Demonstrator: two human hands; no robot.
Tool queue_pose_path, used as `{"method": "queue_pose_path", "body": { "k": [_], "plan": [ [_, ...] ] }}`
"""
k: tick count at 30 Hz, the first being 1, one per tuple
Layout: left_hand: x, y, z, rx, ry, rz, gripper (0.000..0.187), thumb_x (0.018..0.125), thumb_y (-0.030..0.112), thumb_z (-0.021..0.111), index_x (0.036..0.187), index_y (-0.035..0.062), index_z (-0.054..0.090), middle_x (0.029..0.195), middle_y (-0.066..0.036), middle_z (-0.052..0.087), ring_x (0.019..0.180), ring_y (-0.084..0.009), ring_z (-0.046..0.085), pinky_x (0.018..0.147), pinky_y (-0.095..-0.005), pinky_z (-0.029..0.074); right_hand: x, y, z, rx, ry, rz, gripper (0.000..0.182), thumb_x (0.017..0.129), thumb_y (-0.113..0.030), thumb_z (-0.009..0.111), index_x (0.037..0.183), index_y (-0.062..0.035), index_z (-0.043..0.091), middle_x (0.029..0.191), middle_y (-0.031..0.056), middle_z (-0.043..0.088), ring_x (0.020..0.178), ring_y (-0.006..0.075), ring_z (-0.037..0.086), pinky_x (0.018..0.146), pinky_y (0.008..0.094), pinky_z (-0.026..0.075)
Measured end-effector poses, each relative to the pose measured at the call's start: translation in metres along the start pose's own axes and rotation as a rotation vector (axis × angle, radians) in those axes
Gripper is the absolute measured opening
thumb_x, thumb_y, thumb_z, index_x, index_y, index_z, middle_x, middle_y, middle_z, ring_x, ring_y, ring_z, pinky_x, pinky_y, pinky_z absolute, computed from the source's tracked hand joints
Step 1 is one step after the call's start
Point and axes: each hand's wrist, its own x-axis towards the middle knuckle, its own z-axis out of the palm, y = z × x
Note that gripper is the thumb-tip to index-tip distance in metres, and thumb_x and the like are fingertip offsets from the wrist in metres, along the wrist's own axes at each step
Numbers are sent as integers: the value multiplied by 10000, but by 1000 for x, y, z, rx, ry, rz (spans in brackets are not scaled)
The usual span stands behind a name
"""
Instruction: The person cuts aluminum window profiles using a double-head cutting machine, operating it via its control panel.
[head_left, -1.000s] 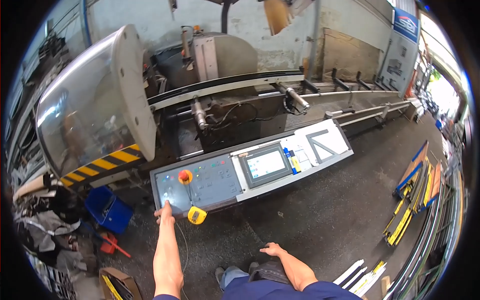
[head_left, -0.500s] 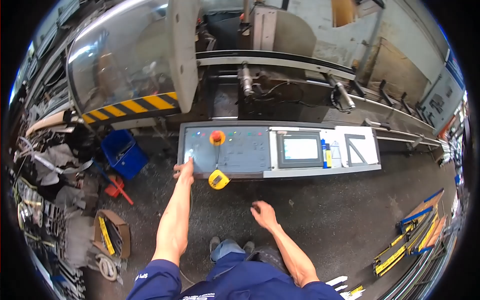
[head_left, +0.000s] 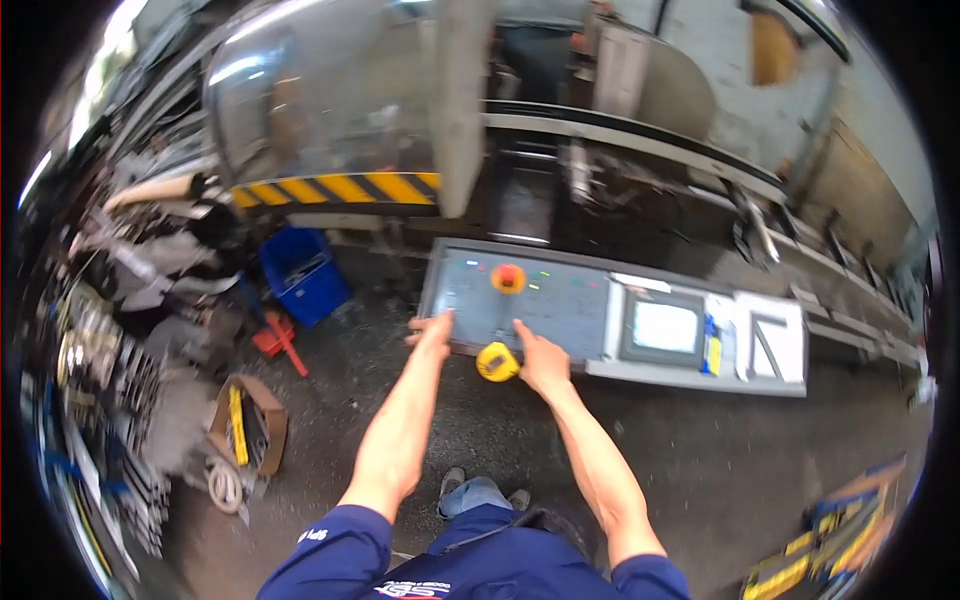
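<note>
My left hand (head_left: pixel 432 334) rests at the lower left corner of a grey control panel (head_left: pixel 470 300), one finger stretched onto its face. My right hand (head_left: pixel 544 362) is at the panel's front edge, its index finger pointing up onto the buttons. Neither hand appears to hold anything, though motion blurs the fingers. Just left of my right hand, a yellow tape measure (head_left: pixel 497 362) hangs at the front edge. A red emergency stop button (head_left: pixel 508 277) with a yellow surround sits above it. To the right are a lit touchscreen (head_left: pixel 666 328) and yellow and blue markers (head_left: pixel 712 346).
Behind the panel stands a machine with a clear guard (head_left: pixel 330 100) and black-yellow striping. On the left lie a blue bin (head_left: pixel 303 278), a red dustpan (head_left: pixel 274 336), a cardboard box (head_left: pixel 270 425) and scrap. Yellow-and-blue racks (head_left: pixel 830 535) stand at lower right.
My right hand has moved up from over the floor to the panel, beside the tape measure. My left hand stays at the panel's left corner. The view has shifted, placing the scene further right.
</note>
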Motion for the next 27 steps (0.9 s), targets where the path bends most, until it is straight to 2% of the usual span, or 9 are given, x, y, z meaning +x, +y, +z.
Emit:
{"method": "queue_pose_path", "body": {
  "k": [4, 8, 10, 11, 14, 15, 18, 20, 27],
  "plan": [
    [-4, 0, -1, -43, -64, -6, 1099, 837, 414, 730, 1534, 102, -60, 1564, -282, -138, 1468, -440, 48, 1177, -514, 216, -11, -9, -8, 107, 82, -14, 780, 716, -57, 682, 1436, -232, 437, 1044, 149, 642, 962, 373, 645, 786, 489, 527],
    [-14, 8, -6, -4, -77, -29, 1045, 849, 439, 704, 1537, 158, -30, 1572, -265, -139, 1445, -503, 62, 1165, -554, 211, -54, 9, 47, 54, 589, -223, 703, 764, -80, 683, 1423, -77, 439, 977, 166, 632, 832, 348, 630, 749, 459, 511],
    [-18, 14, -7, 29, -59, -95, 1012, 835, 468, 702, 1530, 184, 23, 1589, -224, -100, 1429, -509, 112, 1154, -552, 235, -106, -2, 66, 603, 170, 199, 665, 776, -102, 689, 1401, -42, 471, 887, 172, 629, 798, 312, 633, 729, 450, 508],
    [-7, 10, -1, 6, -60, -85, 1005, 827, 471, 706, 1526, 198, 37, 1591, -214, -81, 1422, -502, 137, 1146, -550, 250, -129, 8, 84, 545, 15, 137, 692, 763, -167, 729, 1392, -13, 486, 902, 190, 658, 828, 276, 660, 755, 419, 522],
    [-3, -3, 4, -32, -57, -97, 986, 814, 477, 708, 1519, 227, 66, 1593, -196, -52, 1406, -487, 180, 1126, -546, 277, -144, 65, 122, 102, -1580, 233, 776, 748, -412, 810, 1343, -1, 529, 1130, 176, 681, 979, 263, 687, 854, 388, 535],
    [-3, 4, 3, -36, -59, -83, 975, 809, 480, 708, 1515, 241, 79, 1594, -188, -41, 1398, -478, 198, 1116, -544, 290, -152, 78, 140, 9, -1620, 339, 763, 753, -437, 806, 1329, -9, 545, 1128, 163, 687, 992, 269, 684, 850, 398, 535],
    [-27, 20, -17, 29, -111, -120, 1028, 835, 475, 706, 1542, 181, 19, 1589, -227, -114, 1454, -470, 73, 1159, -547, 230, -147, 81, 145, -73, -1360, 447, 686, 782, -389, 786, 1310, -8, 568, 1119, 167, 698, 992, 284, 688, 855, 410, 535],
    [-27, 23, -17, 28, -119, -150, 1013, 840, 492, 691, 1542, 210, 18, 1592, -215, -106, 1450, -483, 70, 1158, -559, 225, -154, 89, 161, 287, -491, 256, 610, 807, -303, 753, 1299, 8, 571, 1069, 176, 712, 968, 289, 697, 873, 405, 528],
    [-26, 17, -20, -41, -154, -106, 959, 851, 435, 683, 1529, 245, 31, 1604, -148, -150, 1451, -508, 8, 1162, -557, 212, -143, 54, 141, 435, -733, 264, 631, 820, -260, 749, 1345, 16, 532, 1021, 138, 732, 862, 200, 699, 792, 333, 541]
  ]
}}
